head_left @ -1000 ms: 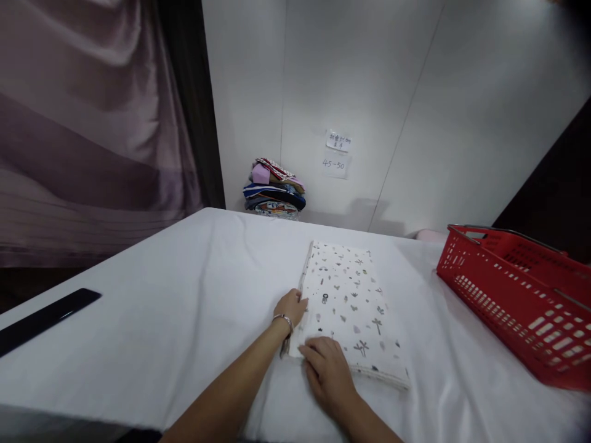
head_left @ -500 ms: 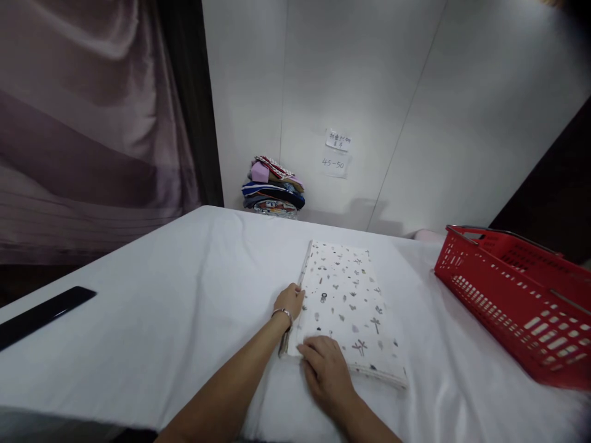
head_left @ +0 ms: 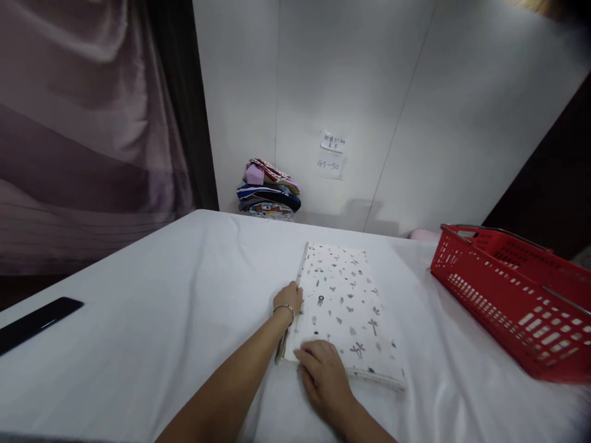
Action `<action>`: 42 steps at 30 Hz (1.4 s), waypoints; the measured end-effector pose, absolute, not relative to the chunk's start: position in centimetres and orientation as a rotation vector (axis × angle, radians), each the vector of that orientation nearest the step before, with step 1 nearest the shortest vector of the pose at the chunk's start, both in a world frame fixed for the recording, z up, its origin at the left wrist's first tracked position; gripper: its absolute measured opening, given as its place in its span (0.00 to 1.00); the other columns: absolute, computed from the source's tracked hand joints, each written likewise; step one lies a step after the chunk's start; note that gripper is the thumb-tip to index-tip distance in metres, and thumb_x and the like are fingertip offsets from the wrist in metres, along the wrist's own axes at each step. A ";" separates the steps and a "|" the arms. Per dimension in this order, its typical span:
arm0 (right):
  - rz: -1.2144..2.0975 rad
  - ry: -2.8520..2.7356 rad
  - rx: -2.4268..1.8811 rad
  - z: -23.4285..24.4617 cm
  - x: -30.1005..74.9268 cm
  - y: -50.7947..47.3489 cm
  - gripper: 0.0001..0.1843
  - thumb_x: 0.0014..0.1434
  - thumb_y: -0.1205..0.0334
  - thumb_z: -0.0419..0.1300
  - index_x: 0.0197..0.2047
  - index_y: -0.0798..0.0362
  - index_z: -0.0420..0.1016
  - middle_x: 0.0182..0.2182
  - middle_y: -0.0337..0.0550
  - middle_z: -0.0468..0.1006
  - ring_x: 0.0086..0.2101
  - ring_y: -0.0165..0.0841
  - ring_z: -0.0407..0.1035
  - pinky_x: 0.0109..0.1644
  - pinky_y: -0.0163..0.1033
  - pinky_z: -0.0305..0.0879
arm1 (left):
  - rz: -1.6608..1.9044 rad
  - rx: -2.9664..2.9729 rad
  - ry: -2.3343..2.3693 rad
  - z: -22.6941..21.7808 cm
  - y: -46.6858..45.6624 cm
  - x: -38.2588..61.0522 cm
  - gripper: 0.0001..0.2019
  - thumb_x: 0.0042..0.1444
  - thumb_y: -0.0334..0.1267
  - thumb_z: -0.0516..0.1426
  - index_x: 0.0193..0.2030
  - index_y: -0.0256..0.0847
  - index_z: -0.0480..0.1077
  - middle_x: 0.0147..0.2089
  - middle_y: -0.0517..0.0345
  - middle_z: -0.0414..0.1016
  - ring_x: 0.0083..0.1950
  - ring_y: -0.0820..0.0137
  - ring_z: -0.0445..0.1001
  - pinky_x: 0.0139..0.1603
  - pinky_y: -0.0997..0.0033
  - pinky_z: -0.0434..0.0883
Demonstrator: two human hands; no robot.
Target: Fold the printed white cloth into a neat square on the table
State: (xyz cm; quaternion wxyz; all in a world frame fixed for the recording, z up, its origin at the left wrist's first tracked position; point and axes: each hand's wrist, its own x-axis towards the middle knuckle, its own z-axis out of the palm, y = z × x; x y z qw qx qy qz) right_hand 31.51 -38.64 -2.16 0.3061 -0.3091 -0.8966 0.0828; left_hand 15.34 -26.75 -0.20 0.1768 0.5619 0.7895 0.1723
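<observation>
A folded white cloth (head_left: 344, 295) printed with small grey plants lies on the white-covered table (head_left: 161, 307). My left hand (head_left: 288, 299), a bracelet on its wrist, rests against the cloth's left edge with its fingers curled over that edge. My right hand (head_left: 325, 376) lies on the cloth's near left corner, fingers bent and pressing down on the fabric. Neither hand lifts the cloth off the table.
A red plastic basket (head_left: 508, 295) stands at the table's right. A stack of folded colourful cloths (head_left: 268, 189) sits at the far edge against the white wall, below two paper notes (head_left: 332, 154). A black flat object (head_left: 37, 320) lies at the left edge.
My left hand has slid a little farther up the cloth's left edge. My right hand stays on the near corner. The view has shifted slightly.
</observation>
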 end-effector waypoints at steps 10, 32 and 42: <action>0.265 -2.381 -0.846 -2.0 31.5 -38.7 0.19 0.54 0.72 0.51 0.49 0.49 0.67 0.41 0.44 0.70 0.41 0.36 0.62 0.44 0.43 0.59 | 0.480 1.581 2.214 0.0 -25.8 14.5 0.15 0.58 0.48 0.45 0.35 0.42 0.67 0.42 0.52 0.76 0.44 0.64 0.73 0.39 0.69 0.65; 0.260 -2.341 -0.803 -2.0 31.3 -38.3 0.22 0.49 0.73 0.51 0.47 0.49 0.66 0.38 0.44 0.71 0.38 0.35 0.63 0.39 0.41 0.59 | 0.446 1.578 2.274 0.2 -20.2 14.5 0.16 0.56 0.50 0.47 0.38 0.41 0.66 0.42 0.49 0.75 0.44 0.61 0.73 0.39 0.66 0.67; 0.134 -2.307 -0.807 -3.5 30.7 -37.5 0.17 0.47 0.71 0.54 0.42 0.49 0.68 0.33 0.42 0.72 0.33 0.35 0.65 0.35 0.40 0.60 | 0.438 1.601 2.298 -0.1 -18.3 14.8 0.13 0.57 0.47 0.47 0.37 0.42 0.65 0.42 0.50 0.75 0.45 0.62 0.73 0.41 0.67 0.66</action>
